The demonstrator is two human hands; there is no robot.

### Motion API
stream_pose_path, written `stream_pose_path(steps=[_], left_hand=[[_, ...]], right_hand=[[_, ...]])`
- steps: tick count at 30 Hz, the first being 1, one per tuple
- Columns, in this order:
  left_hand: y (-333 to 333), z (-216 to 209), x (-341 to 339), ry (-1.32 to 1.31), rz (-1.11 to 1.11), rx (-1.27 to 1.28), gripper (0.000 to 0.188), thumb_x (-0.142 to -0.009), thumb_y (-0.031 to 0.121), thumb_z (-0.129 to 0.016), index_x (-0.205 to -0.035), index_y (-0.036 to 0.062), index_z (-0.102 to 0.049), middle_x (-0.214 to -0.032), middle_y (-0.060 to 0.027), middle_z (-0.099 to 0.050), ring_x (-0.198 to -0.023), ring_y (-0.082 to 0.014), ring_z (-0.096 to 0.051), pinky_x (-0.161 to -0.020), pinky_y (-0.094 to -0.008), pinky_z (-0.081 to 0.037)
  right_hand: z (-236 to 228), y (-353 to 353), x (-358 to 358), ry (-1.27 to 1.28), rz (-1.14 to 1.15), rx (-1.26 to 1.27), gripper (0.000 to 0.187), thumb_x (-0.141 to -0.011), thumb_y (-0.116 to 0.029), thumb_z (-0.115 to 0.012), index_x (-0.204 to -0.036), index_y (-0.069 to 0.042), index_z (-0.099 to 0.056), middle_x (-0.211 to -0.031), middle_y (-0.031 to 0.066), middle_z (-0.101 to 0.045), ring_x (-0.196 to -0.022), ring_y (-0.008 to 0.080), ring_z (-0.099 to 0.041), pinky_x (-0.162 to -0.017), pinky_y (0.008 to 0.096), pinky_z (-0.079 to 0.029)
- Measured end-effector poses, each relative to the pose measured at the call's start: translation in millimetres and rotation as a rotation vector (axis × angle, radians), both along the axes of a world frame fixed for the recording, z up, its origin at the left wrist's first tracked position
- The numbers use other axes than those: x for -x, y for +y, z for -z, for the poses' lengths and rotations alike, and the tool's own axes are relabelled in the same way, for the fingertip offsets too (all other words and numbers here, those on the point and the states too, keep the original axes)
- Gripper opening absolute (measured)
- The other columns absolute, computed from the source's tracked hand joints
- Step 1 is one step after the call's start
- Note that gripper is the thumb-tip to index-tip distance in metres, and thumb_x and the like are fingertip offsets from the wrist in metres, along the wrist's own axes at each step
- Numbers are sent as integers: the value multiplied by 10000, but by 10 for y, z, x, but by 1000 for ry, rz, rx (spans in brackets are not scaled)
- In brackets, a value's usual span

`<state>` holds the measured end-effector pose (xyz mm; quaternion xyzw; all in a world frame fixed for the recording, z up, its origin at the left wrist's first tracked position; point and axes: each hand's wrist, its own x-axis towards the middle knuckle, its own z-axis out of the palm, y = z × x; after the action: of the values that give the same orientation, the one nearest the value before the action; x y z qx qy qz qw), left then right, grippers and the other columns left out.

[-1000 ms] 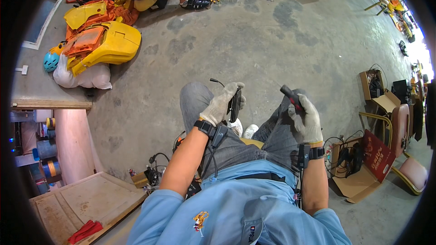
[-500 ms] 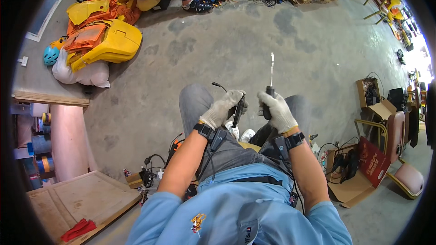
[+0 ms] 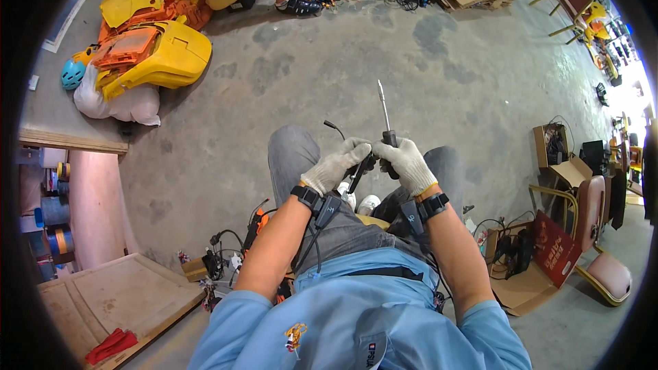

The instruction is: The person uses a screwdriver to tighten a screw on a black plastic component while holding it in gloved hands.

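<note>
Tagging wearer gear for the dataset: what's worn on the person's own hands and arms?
Both the left hand and right hand wear whitish knit work gloves, the right with a yellow cuff edge. Each wrist carries a black strap with a small black module; a thin black cable hangs from the left one. Short light-blue sleeves, forearms bare.

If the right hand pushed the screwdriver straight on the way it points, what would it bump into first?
Probably nothing soon: the right hand holds the screwdriver pointing up and away, over bare concrete floor. Depth is hard to judge.

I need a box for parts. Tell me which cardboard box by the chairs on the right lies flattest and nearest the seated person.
The low open box with the red flap, by the right elbow. The other box sits farther off, past the chair.
</note>
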<state>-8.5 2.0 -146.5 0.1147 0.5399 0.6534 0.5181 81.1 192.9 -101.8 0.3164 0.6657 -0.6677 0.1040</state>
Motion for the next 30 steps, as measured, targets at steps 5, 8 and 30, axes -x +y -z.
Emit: stream_pose_path(steps=[5, 8, 30], left_hand=[[18, 48, 14, 6, 31, 1, 533, -1075, 457, -638, -1386, 30, -563, -1152, -80, -678, -1081, -163, -654, -998, -329, -526], [18, 69, 20, 11, 36, 23, 532, -1073, 470, -635, -1375, 37, -574, -1136, -79, -683, -1066, -167, -664, -991, -333, -536], [40, 167, 31, -221, -286, 23, 435, -1119, 404, -558, -1316, 27, -652, -1045, -134, -735, -926, -229, -734, -884, -363, -631]], right_hand=[[131, 44, 5, 55, -13, 23, 310, -889, -301, -736, -890, 9, -741, -698, 42, -661, -585, 103, -571, -502, 277, -414], [133, 63, 0, 41, -30, 20, 292, -891, -291, -736, -868, 0, -728, -686, 35, -645, -580, 106, -568, -504, 278, -417], [1049, 273, -315, -136, 382, 38, 145, -833, -139, -735, -906, -26, -681, -680, 37, -599, -521, 161, -583, -474, 312, -453]])
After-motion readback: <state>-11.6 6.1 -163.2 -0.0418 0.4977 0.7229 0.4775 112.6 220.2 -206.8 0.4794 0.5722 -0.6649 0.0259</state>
